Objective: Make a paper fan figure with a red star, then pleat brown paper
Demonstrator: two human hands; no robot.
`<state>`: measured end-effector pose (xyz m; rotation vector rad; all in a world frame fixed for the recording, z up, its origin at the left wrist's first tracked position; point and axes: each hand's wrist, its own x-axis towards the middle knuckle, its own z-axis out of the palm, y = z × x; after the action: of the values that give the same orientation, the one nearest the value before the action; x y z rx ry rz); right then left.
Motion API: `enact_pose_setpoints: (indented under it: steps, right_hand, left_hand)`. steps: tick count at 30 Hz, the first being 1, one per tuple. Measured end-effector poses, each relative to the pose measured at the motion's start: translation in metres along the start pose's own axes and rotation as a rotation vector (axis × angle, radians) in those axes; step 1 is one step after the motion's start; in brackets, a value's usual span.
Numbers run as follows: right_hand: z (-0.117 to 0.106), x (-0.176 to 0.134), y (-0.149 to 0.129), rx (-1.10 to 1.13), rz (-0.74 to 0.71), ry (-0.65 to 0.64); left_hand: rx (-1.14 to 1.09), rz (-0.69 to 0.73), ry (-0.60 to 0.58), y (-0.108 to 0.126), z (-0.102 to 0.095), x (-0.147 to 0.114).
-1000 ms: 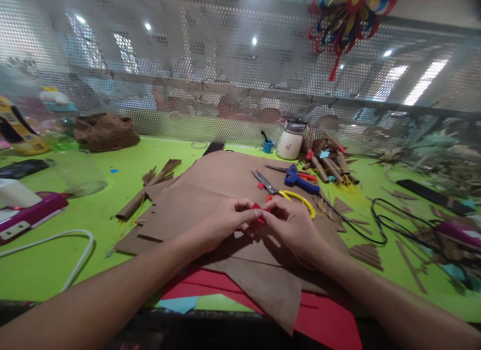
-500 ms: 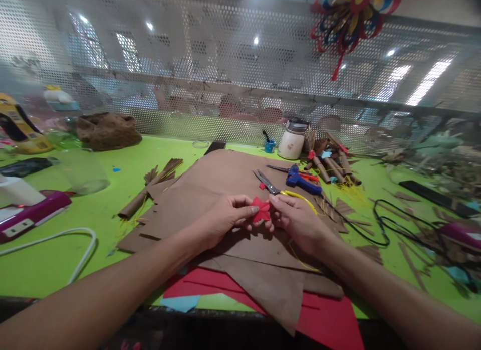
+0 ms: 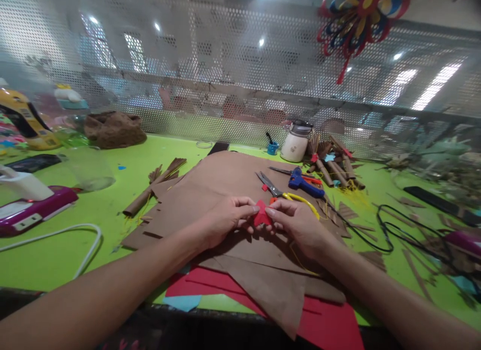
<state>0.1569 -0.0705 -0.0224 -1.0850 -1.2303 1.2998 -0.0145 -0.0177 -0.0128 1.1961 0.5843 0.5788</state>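
Both of my hands meet at one small piece of red paper (image 3: 262, 214), held above the brown paper (image 3: 210, 177) on the green desk (image 3: 41, 262). It sits between them: just right of my left hand (image 3: 231, 218), just left of my right hand (image 3: 298, 223), neither clearly nearer. One tip aims up, away from me; I can make out no long axis. My left hand is nearly closed, thumb and fingers pinching the left edge; my right hand pinches the right side likewise, its thumb over the face. The yellow-handled scissors (image 3: 276, 188) lie just beyond my right hand, the blue glue gun (image 3: 300, 181) behind them. Half a second ago the red paper showed flatter and wider, my right fingers only at its edge; now it looks narrower, folded or tilted, I cannot tell which.
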Motion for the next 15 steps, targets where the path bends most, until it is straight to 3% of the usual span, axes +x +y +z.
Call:
enact_pose_setpoints:
  steps: [5,8,11,15]
  right_hand:
    - [0.001,0.000,0.000,-0.002,-0.005,0.025]
    - [0.004,-0.001,-0.002,-0.042,-0.015,0.027]
    - [0.007,-0.003,-0.006,-0.205,-0.055,0.026]
    - [0.010,-0.006,-0.006,-0.501,-0.222,0.040]
  left_hand:
    - [0.000,0.033,-0.050,0.005,0.001,-0.002]
    - [0.024,-0.006,0.023,0.005,0.002,-0.004]
    - [0.066,-0.011,0.078,0.004,0.004,-0.007]
    - [0.181,-0.005,0.082,0.005,0.005,-0.009]
